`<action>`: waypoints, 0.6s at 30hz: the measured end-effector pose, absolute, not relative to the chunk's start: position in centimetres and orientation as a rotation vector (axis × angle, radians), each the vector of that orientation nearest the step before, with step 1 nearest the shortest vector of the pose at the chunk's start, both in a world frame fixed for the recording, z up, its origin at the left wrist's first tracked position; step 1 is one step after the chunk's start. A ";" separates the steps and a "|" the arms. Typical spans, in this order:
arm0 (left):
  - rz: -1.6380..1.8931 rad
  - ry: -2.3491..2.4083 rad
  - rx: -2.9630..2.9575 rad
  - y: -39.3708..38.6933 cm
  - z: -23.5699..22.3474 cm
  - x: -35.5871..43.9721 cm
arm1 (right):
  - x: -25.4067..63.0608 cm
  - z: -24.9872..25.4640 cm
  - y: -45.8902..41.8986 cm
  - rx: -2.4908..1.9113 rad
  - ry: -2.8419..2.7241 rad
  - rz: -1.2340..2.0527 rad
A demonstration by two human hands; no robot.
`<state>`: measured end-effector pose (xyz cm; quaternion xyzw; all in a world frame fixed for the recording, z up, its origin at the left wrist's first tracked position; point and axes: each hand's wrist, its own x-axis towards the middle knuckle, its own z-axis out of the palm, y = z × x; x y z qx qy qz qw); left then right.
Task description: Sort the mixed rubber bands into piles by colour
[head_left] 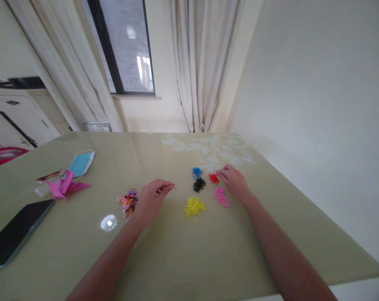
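Observation:
My left hand (152, 198) is closed in a pinch on a small pink rubber band (173, 187), just right of a mixed pile of coloured bands (128, 201). Over at the red pile (213, 178), my right hand (233, 179) rests on the table with its fingers curled together and the fingertips touching the bands. Sorted piles lie between my hands: blue (197, 171), black (199, 184), yellow (193, 207) and pink (221, 196).
The glossy greenish table (189, 251) carries a blue face mask (81, 163), a pink wrapper (64, 186), a card (49, 176) and a dark tablet (15, 232) on the left. A wall runs along the right edge; curtains and a window stand behind.

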<state>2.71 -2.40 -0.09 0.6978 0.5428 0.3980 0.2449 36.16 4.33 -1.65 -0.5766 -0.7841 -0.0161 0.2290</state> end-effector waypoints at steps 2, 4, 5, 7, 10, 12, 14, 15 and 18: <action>1.119 1.360 1.778 -2.7 0.1 3.4 | 35.8 -1.2 4.1 -1.517 -2.102 -0.006; 1.129 1.247 1.668 -3.0 0.2 4.1 | 34.7 -0.6 3.3 -1.411 -2.035 0.064; 1.132 1.207 1.624 -3.2 0.2 4.5 | 34.0 -0.2 2.8 -1.346 -2.004 0.111; 1.128 1.167 1.558 -3.6 0.3 5.1 | 32.1 0.6 1.3 -1.191 -1.975 0.215; 1.116 1.148 1.503 -4.0 0.5 5.7 | 29.6 1.3 -1.1 -0.932 -2.026 0.333; 1.113 1.140 1.498 -4.3 0.7 5.8 | 28.5 1.5 -2.4 -0.825 -2.078 0.358; 1.105 1.137 1.508 -4.5 0.9 5.9 | 27.9 1.5 -3.2 -0.775 -2.113 0.353; 1.099 1.135 1.513 -4.6 0.9 5.9 | 27.8 1.4 -3.4 -0.764 -2.116 0.347; 1.077 1.129 1.533 -4.7 0.7 6.0 | 27.6 1.4 -3.5 -0.743 -2.084 0.353</action>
